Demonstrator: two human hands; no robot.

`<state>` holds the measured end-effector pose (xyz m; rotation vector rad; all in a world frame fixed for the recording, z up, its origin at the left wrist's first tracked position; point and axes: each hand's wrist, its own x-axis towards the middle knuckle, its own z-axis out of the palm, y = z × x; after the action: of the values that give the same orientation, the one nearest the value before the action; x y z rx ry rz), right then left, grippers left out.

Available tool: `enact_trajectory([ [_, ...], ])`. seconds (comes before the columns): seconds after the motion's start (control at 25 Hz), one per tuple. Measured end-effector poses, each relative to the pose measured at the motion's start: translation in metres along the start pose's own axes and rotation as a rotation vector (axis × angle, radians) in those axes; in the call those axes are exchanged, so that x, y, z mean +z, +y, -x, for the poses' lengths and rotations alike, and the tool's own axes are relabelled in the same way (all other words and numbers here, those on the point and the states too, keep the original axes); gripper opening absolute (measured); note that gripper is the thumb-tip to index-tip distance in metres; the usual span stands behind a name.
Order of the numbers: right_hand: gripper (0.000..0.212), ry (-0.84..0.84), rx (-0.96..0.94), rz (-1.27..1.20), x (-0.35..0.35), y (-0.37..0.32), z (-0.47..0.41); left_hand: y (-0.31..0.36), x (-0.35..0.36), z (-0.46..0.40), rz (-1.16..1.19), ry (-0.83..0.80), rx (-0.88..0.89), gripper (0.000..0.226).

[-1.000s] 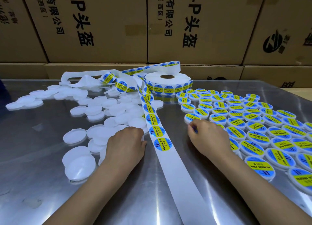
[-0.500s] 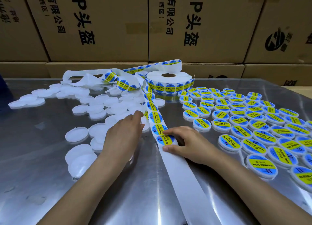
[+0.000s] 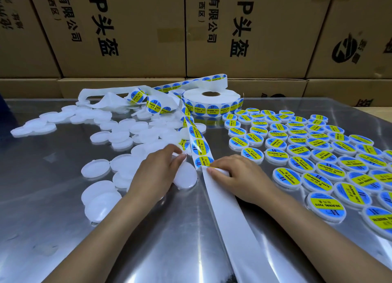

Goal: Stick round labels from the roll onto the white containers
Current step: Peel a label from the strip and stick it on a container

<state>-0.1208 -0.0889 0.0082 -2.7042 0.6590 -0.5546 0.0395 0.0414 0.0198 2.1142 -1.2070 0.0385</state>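
Head view: the right hand [image 3: 237,176] lies at frame centre, fingers curled, its fingertips [image 3: 209,170] pinching at the near edge of the lowest label [image 3: 204,161] on the strip [image 3: 224,210]; the left hand [image 3: 158,172] sits just left of it, fingers bent over a blank container [image 3: 185,175], thumb and forefinger seeming to hold its far rim.

Risks, as I judge them: the label could crease or fold onto itself if peeled too steeply; the strip is loose and twisted, so a pull might drag it across the blank containers [image 3: 118,137] at centre left, or tug the roll [image 3: 212,101] at upper centre; a label set down off-centre would overhang the lid; the blank may slide on the shiny desk [image 3: 53,229] unless held firm.

Around: labelled containers [image 3: 318,153] fill the right in rows, close by the right wrist, so a careless sweep could knock them; spent backing [image 3: 99,96] lies heaped at upper left; cardboard boxes [image 3: 127,28] wall the back.
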Motion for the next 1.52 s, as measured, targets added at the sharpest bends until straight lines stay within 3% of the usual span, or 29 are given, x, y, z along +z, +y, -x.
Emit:
enact_trajectory([
  [0.12, 0.035, 0.013, 0.016, -0.007, 0.000, 0.001, 0.000, -0.003, 0.002, 0.001, -0.265, -0.028, 0.062, 0.030],
  [0.28, 0.026, 0.048, 0.017, -0.009, 0.000, -0.004, 0.001, 0.002, 0.000, 0.004, -0.164, -0.073, 0.234, 0.029],
  [0.4, 0.024, 0.054, 0.018, -0.034, 0.000, -0.005, 0.001, 0.008, 0.008, 0.011, -0.186, -0.220, 0.338, 0.059],
  [0.56, 0.024, 0.042, 0.052, -0.094, 0.001, -0.006, 0.001, 0.010, 0.015, 0.012, -0.165, -0.274, 0.274, 0.071],
  [0.8, 0.026, 0.029, 0.093, -0.191, 0.005, -0.005, -0.002, 0.011, 0.013, 0.008, -0.015, -0.317, 0.198, 0.058],
  [1.0, 0.024, 0.006, 0.047, -0.173, 0.007, -0.005, 0.000, 0.012, 0.012, 0.007, 0.149, -0.190, 0.199, 0.008],
  [1.16, 0.032, 0.015, 0.022, -0.181, 0.008, -0.002, -0.001, 0.015, 0.010, 0.007, 0.183, -0.027, 0.222, 0.010],
  [1.32, 0.074, 0.064, 0.073, -0.169, 0.004, 0.003, -0.002, 0.014, -0.003, 0.000, 0.383, 0.237, 0.182, 0.017],
  [1.4, 0.083, 0.101, 0.085, -0.188, -0.001, 0.000, -0.001, 0.014, -0.010, -0.003, 0.449, 0.311, 0.158, 0.019],
  [1.44, 0.075, 0.156, 0.085, -0.247, -0.002, -0.003, -0.001, 0.014, -0.012, -0.003, 0.461, 0.325, 0.154, 0.017],
  [1.52, 0.036, 0.311, 0.085, -0.441, -0.007, -0.012, -0.001, 0.016, -0.014, -0.002, 0.465, 0.326, 0.161, 0.009],
])
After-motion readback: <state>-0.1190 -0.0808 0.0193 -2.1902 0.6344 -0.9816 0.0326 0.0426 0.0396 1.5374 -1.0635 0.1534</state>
